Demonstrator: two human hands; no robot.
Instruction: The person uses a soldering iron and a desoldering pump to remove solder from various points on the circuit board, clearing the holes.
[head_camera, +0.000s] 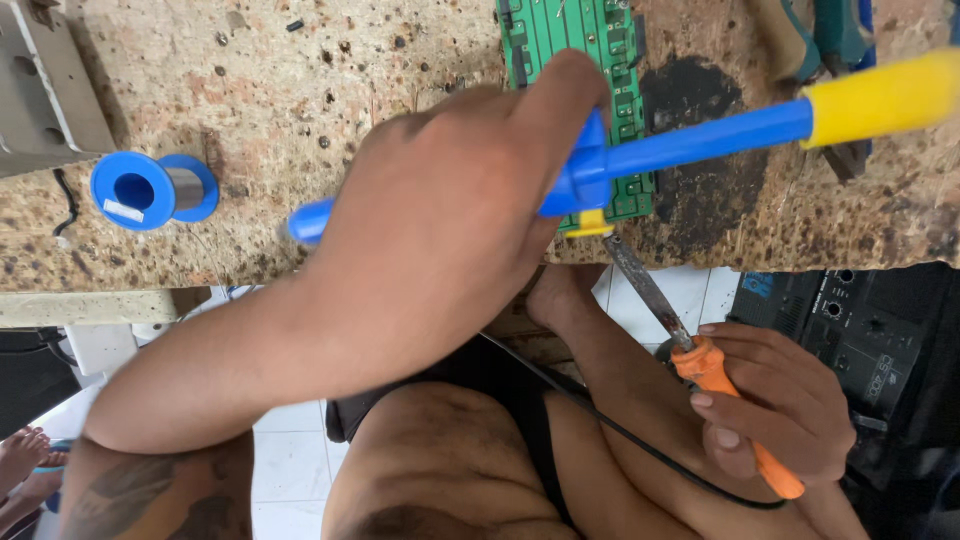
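Observation:
My left hand (440, 220) grips a blue desoldering pump with a yellow end (720, 135) and holds it across the near edge of a green circuit board (560, 30). The board lies on a speckled, burn-marked workbench (250, 90). My right hand (790, 410), lower right, holds a soldering iron by its orange handle (712, 370). The iron's metal shaft (645, 285) slants up toward the board's near edge, right by the pump's nozzle. My left hand hides part of the board.
A blue solder spool (150, 188) lies on the bench at left. A grey casing (40, 80) sits at top left and green-handled pliers (830, 40) at top right. A black electronic unit (880, 330) stands below the bench at right. The iron's black cord (640, 440) crosses my lap.

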